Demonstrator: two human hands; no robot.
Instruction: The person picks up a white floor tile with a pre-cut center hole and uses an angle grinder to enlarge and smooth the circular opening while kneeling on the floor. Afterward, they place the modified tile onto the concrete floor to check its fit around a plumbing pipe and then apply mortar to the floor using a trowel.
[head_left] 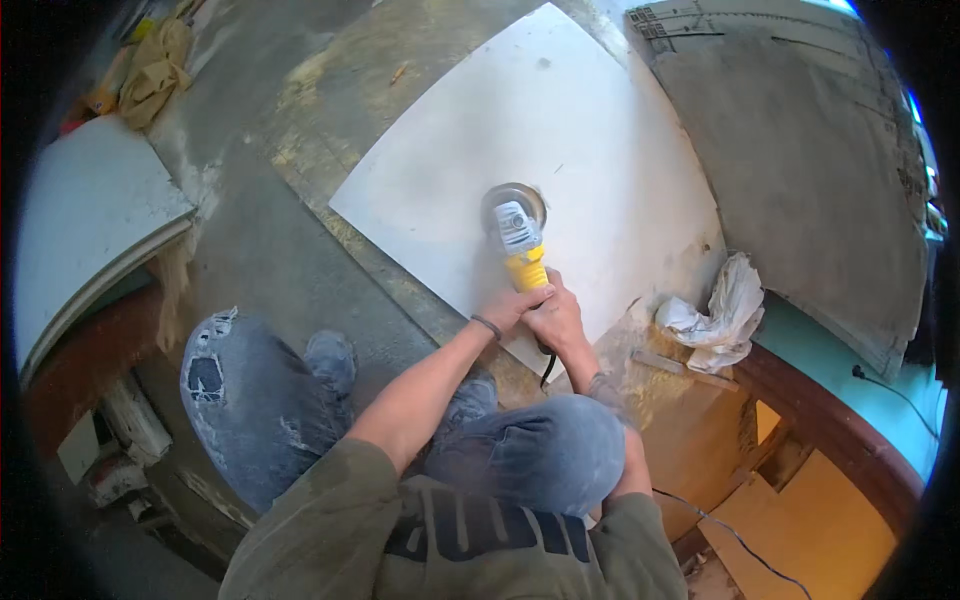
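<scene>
A yellow and grey angle grinder (523, 262) lies against a large white board (600, 150), its round disc end over the middle of the sheet. Both my hands are closed round the rear of the tool. My left hand (508, 305) grips from the left, a dark band at its wrist. Beside it my right hand (556, 315) wraps the handle from the right. The black cord (547, 370) runs from the back of the grinder toward my knees. Dark smudges mark the white surface near the disc.
A large grey sheet (800, 130) lies at the right. Near the board's right corner sit a crumpled white plastic bag (715, 315) and a flat strip (685, 368). White panels (95, 220) are at the left, below a brown crumpled bag (155, 70). A cable (735, 535) crosses the lower right.
</scene>
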